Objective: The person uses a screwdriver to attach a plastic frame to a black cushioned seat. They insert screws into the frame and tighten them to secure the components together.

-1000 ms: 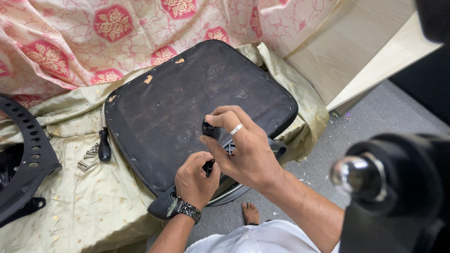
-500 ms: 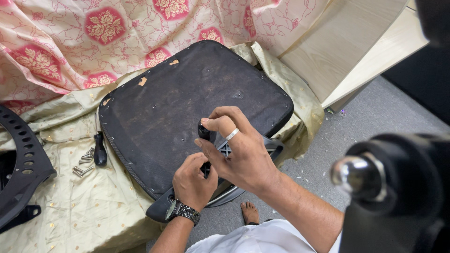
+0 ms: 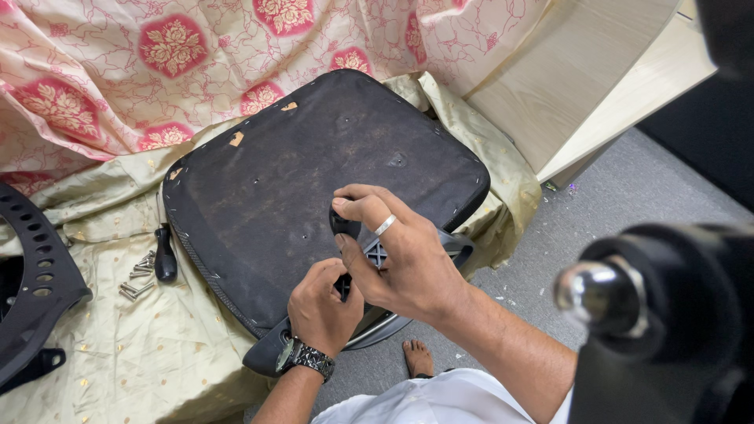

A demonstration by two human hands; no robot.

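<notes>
1. Far to the left of both hands: a black perforated plastic chair back lying on the pale gold dotted cloth.
2. Left of the left hand: a cluster of loose silver bolts beside a black-handled screwdriver, both touching the cloth and well apart from the hands. Risk: the bolts may roll into the cloth's folds if it is tugged.
3. Under and beyond both hands: the upturned black fabric-covered chair seat, dusty, with small screw holes and stapled edges; it rests on the cloth, its near edge overhanging.
4. Left hand, wearing a dark metal wristwatch: curled closed on the lower end of a black plastic bracket lying on the seat's near edge.
5. Right hand, ringed: fingers narrowed in a pinch over the bracket's upper end. Risk: if the grip slips, the bracket could shift off its holes; the overhanging seat could tip.
6. Right of the right hand: grey carpet, pale wooden panels, and a blurred black chair base with a chrome post, near the lens.
</notes>
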